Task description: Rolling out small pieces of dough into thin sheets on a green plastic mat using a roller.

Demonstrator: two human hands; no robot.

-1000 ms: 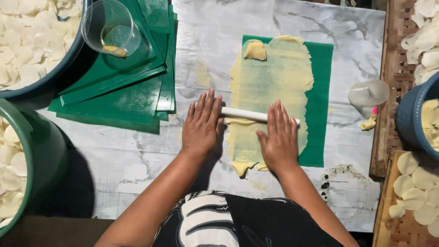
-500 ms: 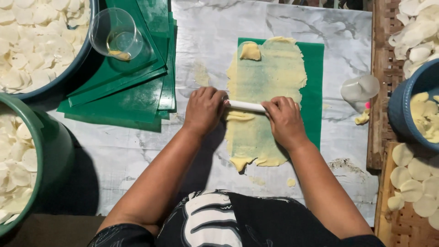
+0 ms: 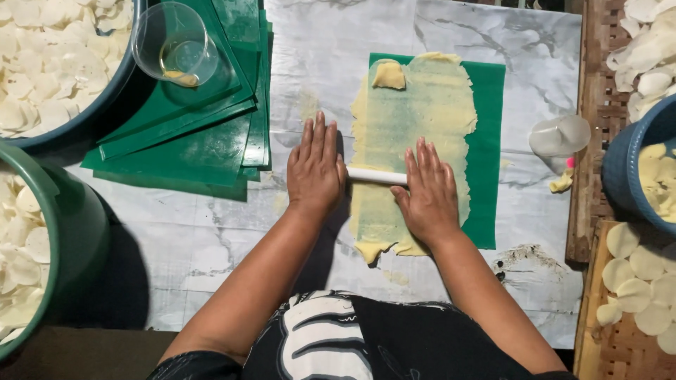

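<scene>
Across the thin, soft, tear-prone dough (image 3: 415, 134), both flat palms, left hand (image 3: 315, 169) and right hand (image 3: 427, 193), press the white roller (image 3: 377, 176) ends.

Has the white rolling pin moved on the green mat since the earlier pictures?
Yes. The white rolling pin rolled back toward the person, away from the small dough lump at the green mat's far end.

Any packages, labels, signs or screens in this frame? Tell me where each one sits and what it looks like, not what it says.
None in view: no package, label, sign or screen.
Nearest kinds of container, all unlabelled:
Clear plastic cup, upper left on the stack of green sheets, round, see-through.
Clear plastic cup on its side, right of the green mat, pale and translucent.
Green tub, left edge, round, holding white discs.
</scene>
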